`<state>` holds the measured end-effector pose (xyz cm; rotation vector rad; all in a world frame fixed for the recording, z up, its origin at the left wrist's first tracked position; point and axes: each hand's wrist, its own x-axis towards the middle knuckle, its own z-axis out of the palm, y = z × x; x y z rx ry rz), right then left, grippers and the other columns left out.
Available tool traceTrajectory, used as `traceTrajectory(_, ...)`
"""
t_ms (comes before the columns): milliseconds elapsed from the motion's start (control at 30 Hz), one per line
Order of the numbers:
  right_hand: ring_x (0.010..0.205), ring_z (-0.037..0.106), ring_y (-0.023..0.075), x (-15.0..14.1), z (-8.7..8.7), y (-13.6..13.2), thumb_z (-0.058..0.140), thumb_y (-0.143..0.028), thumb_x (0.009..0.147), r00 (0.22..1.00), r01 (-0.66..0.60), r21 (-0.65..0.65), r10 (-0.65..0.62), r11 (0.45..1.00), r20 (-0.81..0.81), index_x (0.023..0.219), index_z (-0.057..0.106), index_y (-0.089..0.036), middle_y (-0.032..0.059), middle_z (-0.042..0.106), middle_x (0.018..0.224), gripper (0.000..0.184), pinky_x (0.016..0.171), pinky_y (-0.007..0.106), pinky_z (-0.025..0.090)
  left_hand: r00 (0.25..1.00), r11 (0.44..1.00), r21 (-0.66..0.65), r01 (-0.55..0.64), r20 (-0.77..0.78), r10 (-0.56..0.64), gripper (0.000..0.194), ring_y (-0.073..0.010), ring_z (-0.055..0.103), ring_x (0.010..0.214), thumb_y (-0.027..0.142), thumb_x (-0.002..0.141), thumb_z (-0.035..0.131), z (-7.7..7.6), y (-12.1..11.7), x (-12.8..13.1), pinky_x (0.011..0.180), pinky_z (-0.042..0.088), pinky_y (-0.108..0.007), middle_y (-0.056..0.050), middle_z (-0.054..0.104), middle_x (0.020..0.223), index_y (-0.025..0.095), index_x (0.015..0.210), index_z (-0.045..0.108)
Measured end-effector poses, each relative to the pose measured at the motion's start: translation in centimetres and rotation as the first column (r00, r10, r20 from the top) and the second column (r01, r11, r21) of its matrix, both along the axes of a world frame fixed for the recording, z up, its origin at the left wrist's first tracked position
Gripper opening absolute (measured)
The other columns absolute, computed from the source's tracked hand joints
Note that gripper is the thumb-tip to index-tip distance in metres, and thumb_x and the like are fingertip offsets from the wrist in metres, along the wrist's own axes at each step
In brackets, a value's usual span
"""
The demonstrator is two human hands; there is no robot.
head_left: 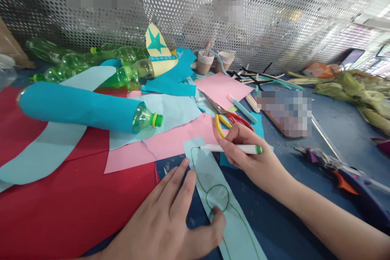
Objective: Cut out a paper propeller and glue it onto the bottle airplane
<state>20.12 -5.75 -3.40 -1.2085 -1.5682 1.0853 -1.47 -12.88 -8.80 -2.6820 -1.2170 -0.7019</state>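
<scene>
My right hand (248,154) grips a white marker (217,148) with a green end, its tip touching the top of a light blue paper strip (202,158). Green lines on the strip form a circle with long curved shapes above and below. My left hand (173,215) lies spread on the strip's left side, thumb by the circle. Red-handled scissors (224,110) and another yellow-handled pair lie just beyond my right hand. At the left, a green bottle wrapped in blue paper (79,105) rests across a light blue paper wing shape (57,150).
Red paper (115,207) and pink paper (128,158) cover the left and middle. Behind are green bottles (67,65), a cream piece with a blue star (157,44) and paper cups (205,61). At right lie a phone (283,118), dry husks (350,89) and a glue gun (356,183).
</scene>
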Motion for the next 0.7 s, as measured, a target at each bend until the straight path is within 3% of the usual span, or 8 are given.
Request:
traceTrajectory(233,0.046,0.037,0.0090,0.3,0.2,-0.1,0.057,-0.028,0.090,0.996,0.052,0.003,-0.053,0.999,0.073,0.069,0.042,-0.024,-0.0092,0.042,0.053,0.026,0.044,0.025,0.028,1.000,0.999,-0.027,-0.031,0.006,0.031,0.046,-0.0323,0.051,0.130,0.030,0.088,0.063,-0.9,-0.3,-0.2,0.102,0.051,-0.043,-0.010,0.052,0.144,0.025,0.133,0.057)
traceTrajectory(400,0.043,0.035,0.0089,0.3,0.7,-0.1,0.055,-0.026,0.087,0.989,0.073,0.039,-0.077,0.997,0.126,0.067,0.040,-0.025,-0.0102,0.039,0.050,0.025,0.042,0.025,0.027,0.998,0.998,-0.022,-0.054,0.011,0.054,0.046,-0.0323,0.050,0.131,0.026,0.088,0.062,-0.8,-0.2,0.0,0.097,0.054,-0.042,-0.010,0.053,0.143,0.026,0.134,0.055)
traceTrajectory(600,0.042,0.034,0.0085,0.3,1.4,0.0,0.053,-0.024,0.084,0.988,0.082,0.074,-0.091,0.994,0.128,0.063,0.041,-0.025,-0.0098,0.039,0.050,0.024,0.040,0.025,0.026,0.995,0.996,0.016,0.084,-0.048,-0.083,0.059,-0.0337,0.049,0.132,0.014,0.087,0.059,0.6,0.1,-0.1,0.093,0.055,-0.043,-0.005,0.051,0.143,0.044,0.136,0.048)
traceTrajectory(700,0.042,0.034,0.0084,0.5,1.4,-0.1,0.053,-0.023,0.083,0.986,0.081,0.074,-0.090,0.994,0.140,0.062,0.042,-0.025,-0.0094,0.039,0.049,0.024,0.040,0.025,0.026,0.989,0.991,0.040,0.126,-0.080,-0.123,0.057,-0.0348,0.047,0.133,0.019,0.087,0.061,1.1,0.3,-0.3,0.092,0.055,-0.044,-0.007,0.050,0.142,0.046,0.135,0.048)
